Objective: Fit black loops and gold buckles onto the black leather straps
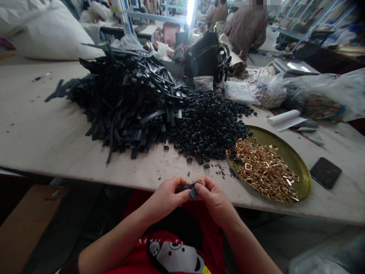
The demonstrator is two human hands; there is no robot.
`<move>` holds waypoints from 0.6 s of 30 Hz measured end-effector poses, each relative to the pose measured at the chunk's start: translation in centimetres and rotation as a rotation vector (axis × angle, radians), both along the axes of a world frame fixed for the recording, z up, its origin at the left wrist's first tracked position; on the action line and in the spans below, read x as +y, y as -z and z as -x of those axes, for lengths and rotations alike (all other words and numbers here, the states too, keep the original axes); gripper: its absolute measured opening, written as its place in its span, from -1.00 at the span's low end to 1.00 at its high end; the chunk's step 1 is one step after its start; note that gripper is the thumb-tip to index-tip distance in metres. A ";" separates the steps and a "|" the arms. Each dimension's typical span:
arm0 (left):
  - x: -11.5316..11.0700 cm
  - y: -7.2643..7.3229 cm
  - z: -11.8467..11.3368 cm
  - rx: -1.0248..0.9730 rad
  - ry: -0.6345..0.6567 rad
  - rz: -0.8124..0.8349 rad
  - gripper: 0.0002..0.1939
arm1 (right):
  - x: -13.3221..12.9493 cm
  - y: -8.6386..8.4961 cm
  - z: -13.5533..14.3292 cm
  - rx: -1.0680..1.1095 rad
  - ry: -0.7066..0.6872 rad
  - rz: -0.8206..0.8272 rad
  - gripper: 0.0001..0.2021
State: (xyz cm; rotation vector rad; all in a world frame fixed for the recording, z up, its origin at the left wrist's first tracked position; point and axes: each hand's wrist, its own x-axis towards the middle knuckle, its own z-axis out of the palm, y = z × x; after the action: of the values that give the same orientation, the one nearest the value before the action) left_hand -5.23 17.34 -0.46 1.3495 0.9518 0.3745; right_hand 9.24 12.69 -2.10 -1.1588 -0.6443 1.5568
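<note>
Both hands meet just past the table's front edge, over my lap. My left hand (pixel 172 194) is closed on a dark strap (pixel 185 188). Opposite it, my right hand (pixel 209 192) pinches the other end of that strap, where a small shiny bit shows at the fingertips, too small to name surely. Beyond the hands lies a big heap of black straps (pixel 125 102). Right of it spreads a pile of small black loops (pixel 211 125). A round gold tray (pixel 303 173) holds many gold-coloured metal buckles (pixel 265 171).
A dark phone (pixel 326 172) lies right of the tray. Plastic bags (pixel 270 91) and a rolled white sheet (pixel 285 118) are at the back right. A white sack (pixel 48 30) stands back left, near a pen (pixel 42 77). A black bag (pixel 203 57) stands behind the heap; a person (pixel 246 28) is farther off.
</note>
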 end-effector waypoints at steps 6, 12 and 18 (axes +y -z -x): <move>-1.0 -0.4 1.0 -0.086 0.003 0.091 -0.76 | -0.6 0.6 0.4 -0.726 0.228 -0.196 -0.84; -2.0 -0.4 0.7 -0.052 0.081 0.061 -0.79 | -2.2 0.1 -0.1 -0.903 -0.080 -0.328 -0.88; -2.7 -0.2 -0.9 -0.081 0.084 0.019 -0.84 | -2.5 0.9 0.2 -1.134 0.117 -0.281 -0.82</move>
State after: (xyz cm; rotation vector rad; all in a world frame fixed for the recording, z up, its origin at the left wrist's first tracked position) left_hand -4.30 14.62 -0.24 1.3423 0.8274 0.3528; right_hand 9.07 10.19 -2.96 -1.7683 -1.4283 0.5536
